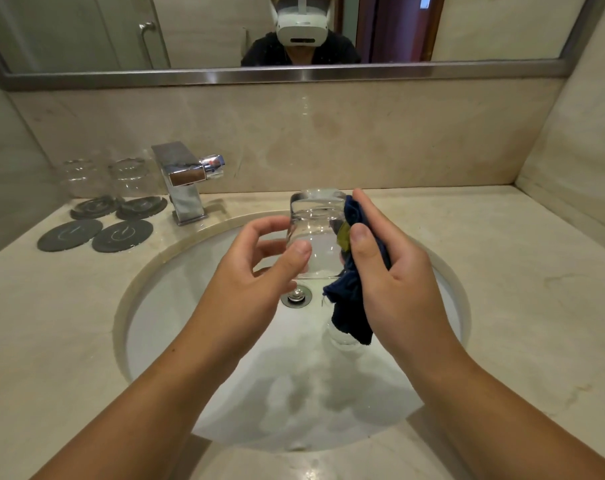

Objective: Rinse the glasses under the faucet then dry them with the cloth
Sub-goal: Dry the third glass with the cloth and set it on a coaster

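Above the round white sink (162,334) I hold a clear glass (316,233) upside down, its thick base pointing away from me. My left hand (259,268) grips its left side with thumb and curled fingers. My right hand (387,268) holds a dark blue cloth (351,303) pressed against the glass's right side; the cloth's loose end hangs down below the hand. Two more clear glasses (77,178) (128,176) stand on dark coasters at the back left of the counter. The chrome faucet (183,181) beside them shows no running water.
Two bare dark round coasters (70,234) (122,235) lie on the beige marble counter (519,271) left of the sink. The drain plug (297,296) sits in the basin's middle. A mirror (86,29) runs along the back wall; a side wall stands close on the right.
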